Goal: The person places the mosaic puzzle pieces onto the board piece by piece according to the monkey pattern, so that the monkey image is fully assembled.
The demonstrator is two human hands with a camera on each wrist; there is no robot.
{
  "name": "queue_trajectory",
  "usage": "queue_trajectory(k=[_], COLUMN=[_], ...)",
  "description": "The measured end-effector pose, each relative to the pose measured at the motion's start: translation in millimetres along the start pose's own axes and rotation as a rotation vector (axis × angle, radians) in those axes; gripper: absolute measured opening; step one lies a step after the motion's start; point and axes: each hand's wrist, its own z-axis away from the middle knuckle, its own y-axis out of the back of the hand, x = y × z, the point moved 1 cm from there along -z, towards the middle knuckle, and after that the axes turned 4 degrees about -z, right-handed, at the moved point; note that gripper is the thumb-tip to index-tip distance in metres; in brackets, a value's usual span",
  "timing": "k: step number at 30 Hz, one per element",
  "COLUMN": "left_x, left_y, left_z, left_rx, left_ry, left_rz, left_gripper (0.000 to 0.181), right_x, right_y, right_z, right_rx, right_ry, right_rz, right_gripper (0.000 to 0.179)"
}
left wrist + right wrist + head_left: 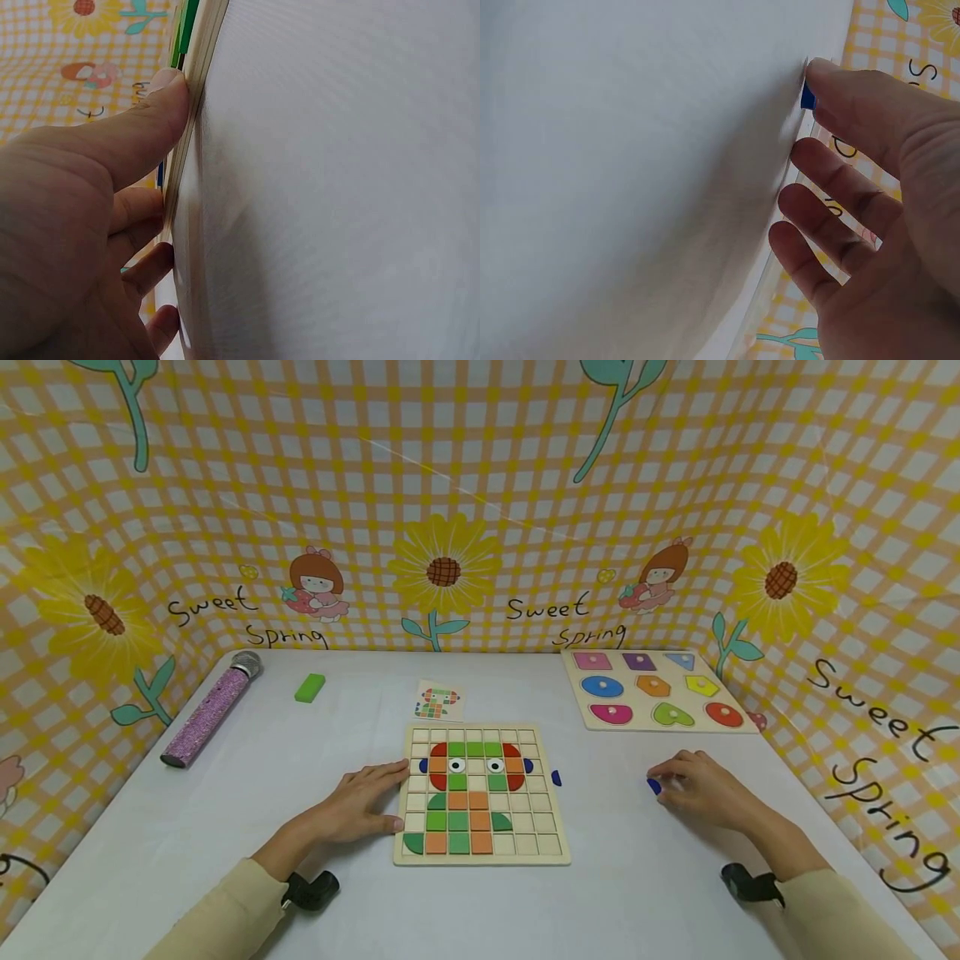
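Note:
A wooden grid board (pixel 551 843) lies in the middle of the table, partly filled with red, green, orange and blue tiles and two eye tiles (pixel 456 766). My left hand (pixel 352 806) rests at its left side, thumb and fingertips against the edge; the left wrist view shows the thumb (pixel 169 101) on the rim. Off to the right of the board, my right hand (pixel 701 789) pinches a small blue half-round tile (pixel 654 787) between thumb and index finger, low over the table. In the right wrist view the blue tile (pixel 808 98) shows under the thumb tip, other fingers spread.
Just right of the board lies another blue half-round tile (pixel 557 778). A pattern card (pixel 454 709) sits behind the board. Further back are a green block (pixel 310 687), a glittery pink microphone (pixel 210 714) and a knobbed shape puzzle (pixel 636 722). Patterned cloth (pixel 480 468) walls the table.

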Motion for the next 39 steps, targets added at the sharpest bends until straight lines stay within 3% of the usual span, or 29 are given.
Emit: queue_trajectory(k=[21,32,39], left_x=[-0.1,-0.7,-0.2], left_y=[0.3,-0.1,-1.2], left_z=[-1.3,-0.9,-1.1], left_rx=[0.003,-0.001,0.000], left_ry=[-0.005,0.002,0.001], left_rz=[-0.004,-0.014,-0.021], left_gripper=[0.076,0.076,0.076], right_x=[-3,-63,-107], right_y=[1,-10,-22], right_z=[-2.3,-12.7,-19.3], right_rx=[0.007,-0.015,0.018], right_ry=[0.009,0.026,0.114], right_rz=[-0.017,-0.039,-0.046], right_gripper=[0.022,0.022,0.022])
